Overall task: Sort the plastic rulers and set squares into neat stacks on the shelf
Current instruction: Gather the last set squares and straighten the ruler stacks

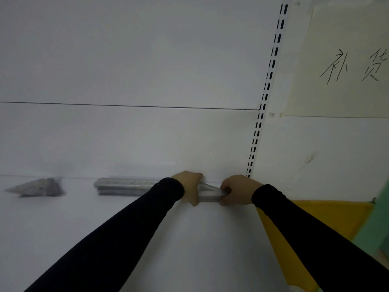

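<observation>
1. Both hands are at the back of the white shelf (189,239), close to the back wall (147,133). The left hand (190,187) and the right hand (236,189) are closed on the two ends of a stack of set squares (210,193); the fingers wrap the edges, as if to press the pieces level.
2. This stack lies flat on the shelf between the hands, just in front of the wall and near the slotted upright (267,87).
3. Its long side runs left to right, about parallel to the wall. The wide end seems to be under the left hand, and the stack narrows toward the right hand, so the point looks to the right. The exact corner is hidden by the fingers.
4. Two other piles are already on the shelf: a stack of rulers (124,186) just to the left of the left hand, its long axis also along the wall, and, well apart at the far left, another pile of set squares (37,187), which is blurred.
5. I judge the sorting nearly done. No loose pieces are visible; only squaring this last stack seems left.
</observation>
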